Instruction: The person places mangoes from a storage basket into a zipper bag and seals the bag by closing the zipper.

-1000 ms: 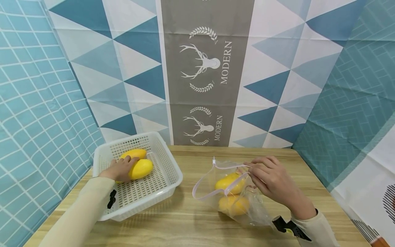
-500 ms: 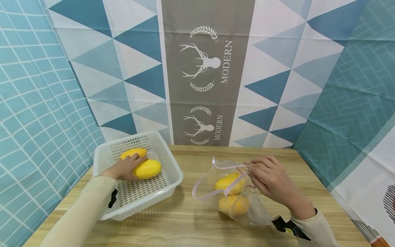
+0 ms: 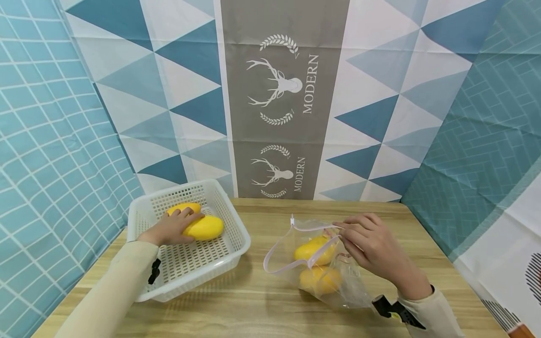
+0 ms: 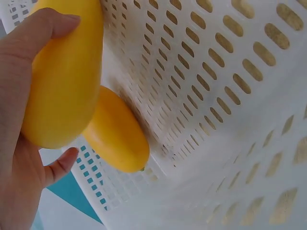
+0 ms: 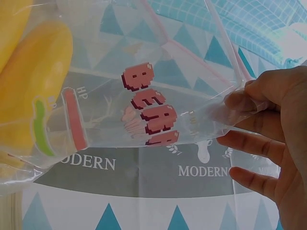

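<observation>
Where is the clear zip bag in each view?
Head: the clear zip bag is right of centre, held by the right hand.
Left wrist: not in it.
Right wrist: it stretches from the left edge to that hand.
Shared landmark: MODERN lettering, in head and right wrist views.

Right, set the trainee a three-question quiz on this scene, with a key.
1. True or false: the right grip pinches the bag near its mouth.
2. How many mangoes show inside the bag?
3. Inside the basket, the left grip holds: A) the bag, B) a mango, C) nothing?

Key: 1 true; 2 two; 3 B.
</observation>
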The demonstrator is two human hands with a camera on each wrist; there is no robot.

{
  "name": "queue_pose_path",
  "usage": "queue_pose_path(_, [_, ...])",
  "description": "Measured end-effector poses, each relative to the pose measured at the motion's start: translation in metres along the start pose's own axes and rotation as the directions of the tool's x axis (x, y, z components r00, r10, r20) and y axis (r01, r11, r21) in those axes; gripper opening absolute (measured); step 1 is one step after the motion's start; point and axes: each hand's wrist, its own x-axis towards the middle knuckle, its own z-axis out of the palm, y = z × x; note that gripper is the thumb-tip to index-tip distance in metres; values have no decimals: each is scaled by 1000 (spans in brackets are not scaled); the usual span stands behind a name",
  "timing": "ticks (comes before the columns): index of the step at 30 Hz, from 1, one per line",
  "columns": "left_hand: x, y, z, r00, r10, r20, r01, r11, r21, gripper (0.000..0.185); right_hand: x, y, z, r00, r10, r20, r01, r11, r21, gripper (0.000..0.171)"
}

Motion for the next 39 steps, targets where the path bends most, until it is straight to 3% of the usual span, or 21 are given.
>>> queue_pose_path(5, [0, -2, 0, 997, 29, -67, -26, 999, 43, 68, 0, 0, 0, 1000, -1, -6, 1, 1000, 4, 38])
queue_pose_path(11, [1, -2, -2, 994, 53, -97, -45, 996, 80, 64, 0, 2, 3, 998, -19, -55, 19, 1000, 0, 38])
queue_pose_path(24, [-1, -1, -5, 997, 6, -82, -3, 999, 41, 64, -1, 1, 4, 999, -9, -46, 10, 1000, 6, 37])
queue_pose_path(39, [-10, -6, -17, 985, -34, -172, 30, 999, -25, 65, -1, -1, 4, 999, -3, -40, 4, 1000, 11, 37])
